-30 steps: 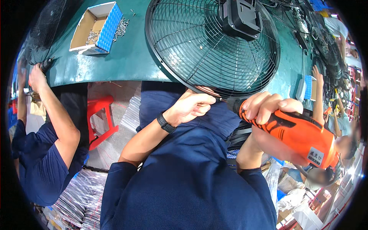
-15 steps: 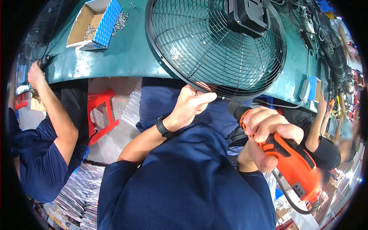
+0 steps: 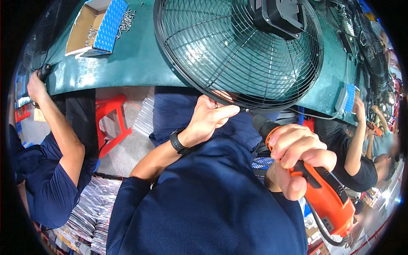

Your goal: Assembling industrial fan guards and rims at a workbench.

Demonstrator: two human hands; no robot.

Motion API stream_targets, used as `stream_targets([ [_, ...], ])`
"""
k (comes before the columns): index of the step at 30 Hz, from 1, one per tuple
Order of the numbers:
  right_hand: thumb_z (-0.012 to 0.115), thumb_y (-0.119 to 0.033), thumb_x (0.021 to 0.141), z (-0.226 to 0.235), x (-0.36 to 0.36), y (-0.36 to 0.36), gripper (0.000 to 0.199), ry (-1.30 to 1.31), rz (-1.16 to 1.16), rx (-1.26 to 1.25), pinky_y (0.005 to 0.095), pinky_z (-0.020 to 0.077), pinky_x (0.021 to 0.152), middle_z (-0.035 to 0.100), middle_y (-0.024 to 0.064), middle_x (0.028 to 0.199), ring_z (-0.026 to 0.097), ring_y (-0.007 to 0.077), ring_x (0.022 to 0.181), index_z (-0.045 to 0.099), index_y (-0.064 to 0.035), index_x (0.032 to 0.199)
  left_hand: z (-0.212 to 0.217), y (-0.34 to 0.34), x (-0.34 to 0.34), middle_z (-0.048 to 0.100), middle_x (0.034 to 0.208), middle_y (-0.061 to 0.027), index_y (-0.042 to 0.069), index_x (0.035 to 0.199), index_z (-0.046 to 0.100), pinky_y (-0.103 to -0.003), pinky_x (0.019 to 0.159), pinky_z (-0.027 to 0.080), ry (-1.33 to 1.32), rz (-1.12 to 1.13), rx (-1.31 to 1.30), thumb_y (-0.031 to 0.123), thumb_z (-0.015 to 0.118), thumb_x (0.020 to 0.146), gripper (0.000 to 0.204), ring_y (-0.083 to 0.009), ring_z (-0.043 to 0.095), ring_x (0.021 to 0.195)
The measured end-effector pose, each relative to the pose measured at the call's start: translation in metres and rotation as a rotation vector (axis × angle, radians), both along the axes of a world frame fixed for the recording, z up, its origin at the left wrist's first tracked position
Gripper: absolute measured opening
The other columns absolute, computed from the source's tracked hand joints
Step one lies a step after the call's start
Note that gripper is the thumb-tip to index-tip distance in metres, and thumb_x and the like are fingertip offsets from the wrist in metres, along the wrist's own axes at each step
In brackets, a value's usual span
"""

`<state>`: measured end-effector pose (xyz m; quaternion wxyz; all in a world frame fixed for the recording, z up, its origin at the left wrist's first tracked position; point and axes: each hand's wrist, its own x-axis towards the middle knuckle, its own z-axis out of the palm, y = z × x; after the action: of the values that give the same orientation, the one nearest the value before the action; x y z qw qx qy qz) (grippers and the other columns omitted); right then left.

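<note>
A black wire fan guard [image 3: 238,51] with a black motor housing [image 3: 278,17] lies on the green table [image 3: 136,59], overhanging its near edge. My left hand [image 3: 210,117], a black watch on its wrist, pinches the guard's near rim. My right hand [image 3: 297,157] grips an orange and black electric screwdriver [image 3: 325,197]. The driver's tip points at the rim right beside my left fingers.
An open cardboard box [image 3: 91,27] with a blue dotted flap and loose screws sits at the table's far left. One person in dark blue works on my left, and another person's arm [image 3: 355,140] reaches up on my right. A red stool [image 3: 111,121] stands below the table.
My right hand has lifted the screwdriver up and leftward until its tip meets the guard rim. My left hand has stayed on the rim.
</note>
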<state>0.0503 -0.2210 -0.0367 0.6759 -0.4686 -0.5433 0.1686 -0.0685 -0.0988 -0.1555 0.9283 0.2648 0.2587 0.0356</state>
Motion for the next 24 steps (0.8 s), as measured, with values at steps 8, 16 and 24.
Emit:
stream_targets([
  [8,0.069,-0.014,0.076,-0.001,0.001,0.000,0.040,0.093,-0.046,0.033,0.0409,0.0519,0.057,0.058,0.0088,0.074,0.060,0.0231,0.060,0.042,-0.0036,0.104,0.008,0.002,0.001,0.042,0.060,0.0071,0.008,0.073,0.052,-0.019,0.040,0.022,0.029,-0.037,0.022,0.001,0.067,0.078,0.017,-0.0009,0.035,0.047],
  [16,0.057,-0.030,0.085,-0.003,0.020,-0.015,0.041,0.490,-0.184,0.084,0.0403,0.0488,0.057,0.054,0.0127,0.072,0.056,0.0267,0.061,0.046,-0.0020,0.113,0.006,0.008,-0.009,0.040,0.060,0.0091,0.000,0.105,0.056,-0.019,0.040,0.020,-0.009,-0.053,0.161,0.007,0.066,0.084,0.024,0.0010,0.028,0.046],
  [24,0.059,-0.022,0.085,-0.014,0.127,-0.087,0.043,0.702,-0.808,-0.239,0.0316,0.0478,0.049,0.058,0.0210,0.112,0.057,0.0197,0.054,0.045,0.0038,0.117,0.029,0.056,-0.059,0.041,0.060,0.0079,-0.008,0.117,0.053,-0.017,0.041,0.022,0.201,0.422,0.626,0.005,0.059,0.087,0.033,0.0001,0.030,0.047],
])
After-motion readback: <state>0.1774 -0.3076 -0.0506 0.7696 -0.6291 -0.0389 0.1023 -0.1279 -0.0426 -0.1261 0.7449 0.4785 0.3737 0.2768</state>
